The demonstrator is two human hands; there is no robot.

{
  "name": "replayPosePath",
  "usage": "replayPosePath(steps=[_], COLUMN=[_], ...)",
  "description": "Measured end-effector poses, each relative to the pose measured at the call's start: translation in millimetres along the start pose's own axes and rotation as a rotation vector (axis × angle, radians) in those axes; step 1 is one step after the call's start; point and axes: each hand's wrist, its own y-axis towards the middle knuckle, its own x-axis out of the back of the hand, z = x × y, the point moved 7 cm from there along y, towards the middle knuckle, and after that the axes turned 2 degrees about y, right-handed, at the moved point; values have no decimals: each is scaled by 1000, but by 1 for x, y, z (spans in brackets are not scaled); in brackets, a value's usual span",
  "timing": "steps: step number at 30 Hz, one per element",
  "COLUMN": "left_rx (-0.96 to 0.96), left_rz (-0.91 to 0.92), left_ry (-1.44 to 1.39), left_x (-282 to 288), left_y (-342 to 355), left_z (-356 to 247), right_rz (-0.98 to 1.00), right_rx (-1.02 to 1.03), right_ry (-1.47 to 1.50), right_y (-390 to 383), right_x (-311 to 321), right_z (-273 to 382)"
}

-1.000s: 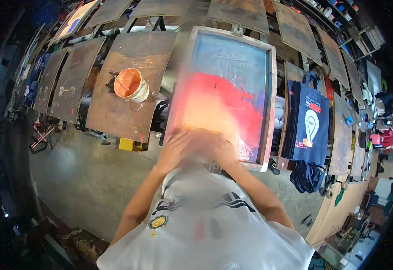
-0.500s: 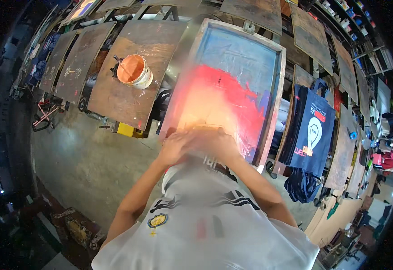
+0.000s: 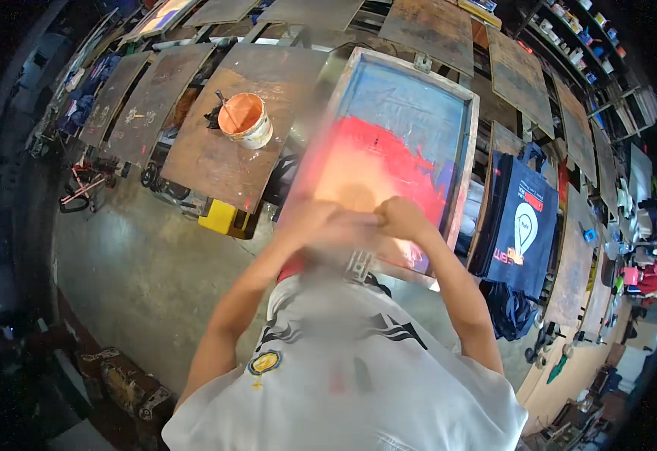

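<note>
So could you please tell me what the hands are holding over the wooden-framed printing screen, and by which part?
Both hands, left and right, are closed together on something over the red-inked, wooden-framed screen; motion blur hides the thing and the place of the hold.

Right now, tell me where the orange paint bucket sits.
In the head view the orange paint bucket stands upper left on a brown wooden board, left of the framed printing screen.

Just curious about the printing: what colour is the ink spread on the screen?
Red, on the blue screen; the head view shows it best.
</note>
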Motion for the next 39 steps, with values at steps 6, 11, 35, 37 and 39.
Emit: replayPosePath(steps=[6,11,35,37,39], left_rx=[-6,-29,-348,-334,-305], left_rz=[96,176,203,185,251], left_ry=[61,-19,230,198,231], left_x=[42,33,35,39,39], left_y=[17,20,16,13,24], left_z=[38,54,62,69,78], right_rz=[-61,-74,-123,-83,-72], right_rx=[-38,-87,-324,-348,-390], right_ry=[187,190,144,116,91], right_y=[32,40,29,36,42], right_x=[12,-16,-40,-43,-38], right_z=[21,22,42,46,45])
